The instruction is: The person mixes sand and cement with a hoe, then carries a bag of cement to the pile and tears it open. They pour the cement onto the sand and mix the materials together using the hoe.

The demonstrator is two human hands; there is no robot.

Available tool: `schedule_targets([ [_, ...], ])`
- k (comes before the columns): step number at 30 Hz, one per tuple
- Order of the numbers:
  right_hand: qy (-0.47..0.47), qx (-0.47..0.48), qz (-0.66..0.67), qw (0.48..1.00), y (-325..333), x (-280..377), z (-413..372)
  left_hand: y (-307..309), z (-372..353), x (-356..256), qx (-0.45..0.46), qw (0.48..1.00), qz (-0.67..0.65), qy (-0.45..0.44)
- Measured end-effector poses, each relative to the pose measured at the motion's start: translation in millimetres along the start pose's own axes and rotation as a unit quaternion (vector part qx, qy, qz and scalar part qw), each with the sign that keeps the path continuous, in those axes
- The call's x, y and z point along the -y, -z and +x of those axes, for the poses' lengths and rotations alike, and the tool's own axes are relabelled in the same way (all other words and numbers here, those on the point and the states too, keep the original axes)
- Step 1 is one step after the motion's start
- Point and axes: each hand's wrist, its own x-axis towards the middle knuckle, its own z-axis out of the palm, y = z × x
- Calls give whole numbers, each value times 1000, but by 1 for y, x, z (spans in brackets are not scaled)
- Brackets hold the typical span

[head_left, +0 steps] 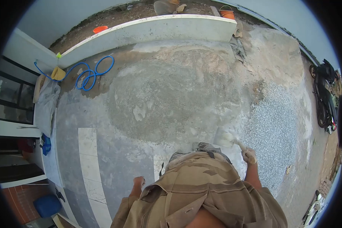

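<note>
My right hand (249, 155) is closed around the handle of a shovel (225, 137). Its pale, cement-coated blade is down at the edge of a grey mix (167, 98) spread over the ground in front of me. Seen from above, the handle is foreshortened and partly covered by my fingers. Low beside my left hip hangs my left hand (139, 180), its fingers curled and nothing visible in them. Grey gravel (273, 129) lies in a heap just right of my right hand.
Behind the mix runs a low white wall (152, 32); an orange bucket (227, 13) stands beyond it. A blue hose (88, 78) coils at the left near a yellow bucket (58, 73). Pale sand (277, 53) lies far right, near a parked motorcycle (323, 95).
</note>
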Motion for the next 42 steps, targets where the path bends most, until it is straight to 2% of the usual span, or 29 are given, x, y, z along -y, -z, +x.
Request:
schedule_targets([
  [2,-102,-1,69,992,-24,12,3,-4,37,51,40,999,-2,-27],
  [3,-110,-8,72,991,-32,13,10,-10,49,67,53,996,12,-67],
  [5,-118,-42,37,991,-41,19,35,-10,7,72,37,980,92,-173],
  [6,-88,-57,-7,994,-46,21,45,-6,-11,76,25,965,131,-225],
  [8,-30,-82,-95,992,-56,23,67,-14,-78,51,18,967,98,-233],
  [10,6,-74,-154,985,-55,33,92,-52,-153,4,28,989,-50,-139],
  [12,19,-71,-172,982,-79,28,86,-70,-176,1,19,982,-95,-164],
  [15,-52,-135,-130,981,-116,11,90,-71,-186,9,13,975,-71,-212],
  [16,-82,-84,-125,985,-119,8,91,-69,-180,20,2,973,-42,-226],
  [17,-70,-61,-201,975,-102,5,118,-68,-180,35,-5,976,-86,-200],
  [18,-100,-62,-268,956,-84,5,144,-68,-179,47,-7,976,-129,-177],
  [20,-67,-75,-355,930,-106,-10,109,-64,-166,61,-9,973,-177,-148],
  [22,-23,-98,-508,855,-101,-11,100,-68,-145,102,-10,975,-186,-123],
  [23,-20,-118,-573,811,-112,-13,83,-67,-122,131,-66,949,75,-298],
  [24,-16,-140,-632,762,-126,-17,56,-68,-99,158,-116,827,333,-439],
  [26,-77,-100,-632,765,-92,9,95,-72,-78,179,-50,873,356,-329],
  [28,-16,-151,-760,632,-127,-1,63,-66,-73,187,1,918,270,-289],
  [29,64,-103,-894,432,-119,7,81,-52,-72,181,-19,910,269,-314],
  [30,142,-50,-968,203,-136,0,75,-37,-66,168,-41,901,266,-340],
  [32,298,-131,-925,194,-169,-33,73,-7,-56,149,-79,884,257,-383],
  [34,435,-146,-872,171,-191,-68,83,26,-49,151,-107,866,255,-417],
  [35,412,-139,-857,276,-205,-91,80,42,-35,158,-112,844,305,-427],
  [36,390,-127,-827,385,-243,-132,68,64,-32,153,-96,918,177,-341],
  [37,383,-92,-827,401,-256,-162,75,88,-33,145,-78,965,44,-247],
  [38,374,-58,-827,417,-266,-191,80,110,-31,142,-56,984,-90,-145],
  [41,208,-7,-798,566,-303,-286,52,168,78,182,-31,983,54,-170],
  [42,151,6,-795,587,-310,-315,34,187,99,184,-30,979,108,-170],
])
